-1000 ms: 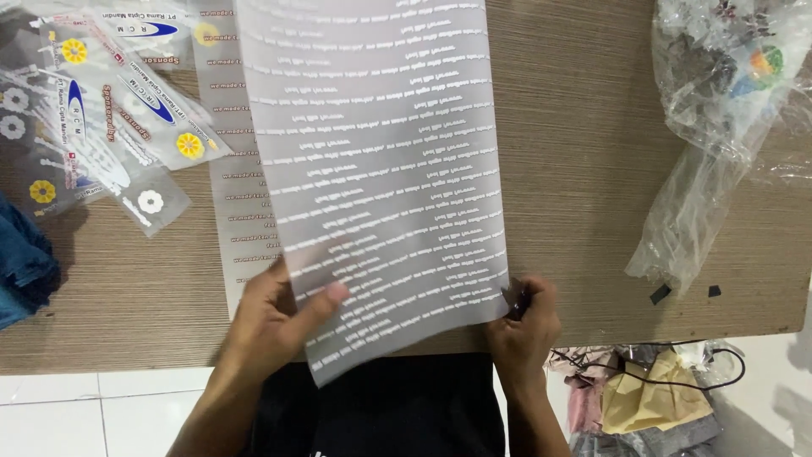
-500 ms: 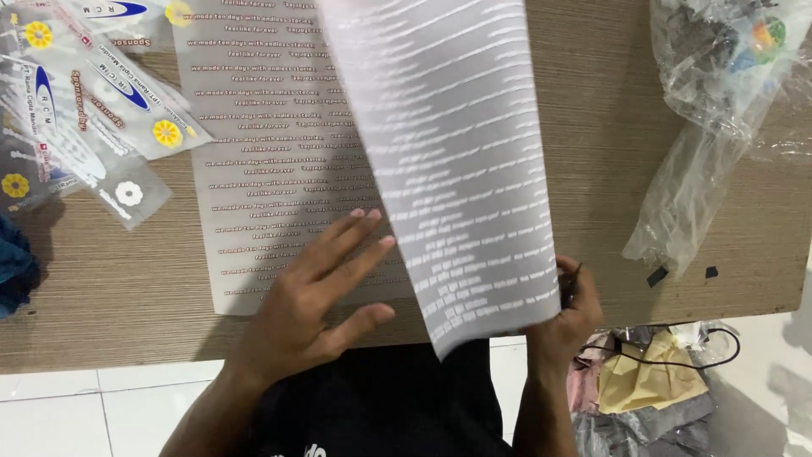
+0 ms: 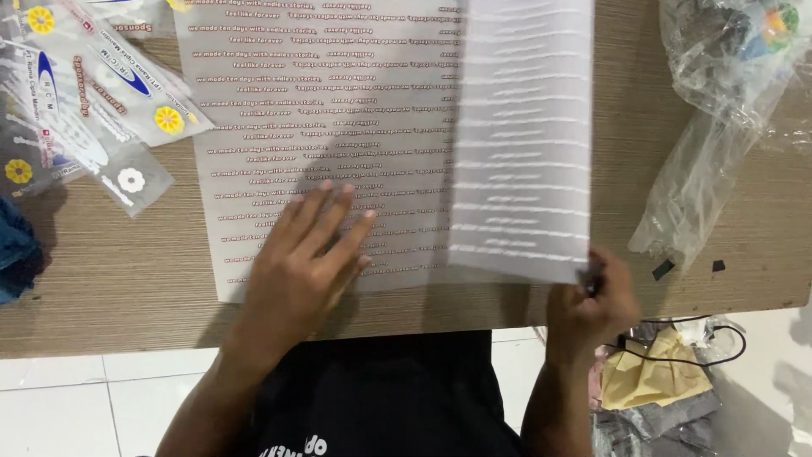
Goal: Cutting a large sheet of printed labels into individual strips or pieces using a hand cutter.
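A translucent sheet [image 3: 338,127] printed with rows of small brown text lies flat on the wooden table [image 3: 101,279]. My left hand [image 3: 304,262] rests palm down on its near edge, fingers spread. My right hand [image 3: 592,300] pinches the lower right corner of a second frosted sheet [image 3: 520,144] with white printed lines. That sheet is lifted off the printed one and hangs over its right side.
Several clear printed transfer strips with yellow flower marks [image 3: 93,101] lie at the far left. Crumpled clear plastic bags [image 3: 719,110] sit at the right. Blue cloth [image 3: 15,254] shows at the left edge. Cables and tan cloth [image 3: 660,372] lie on the floor below the table's right corner.
The lifted frosted sheet has swung from the middle over to the right with my right hand. My left hand let go of it and now lies flat on the lower printed sheet.
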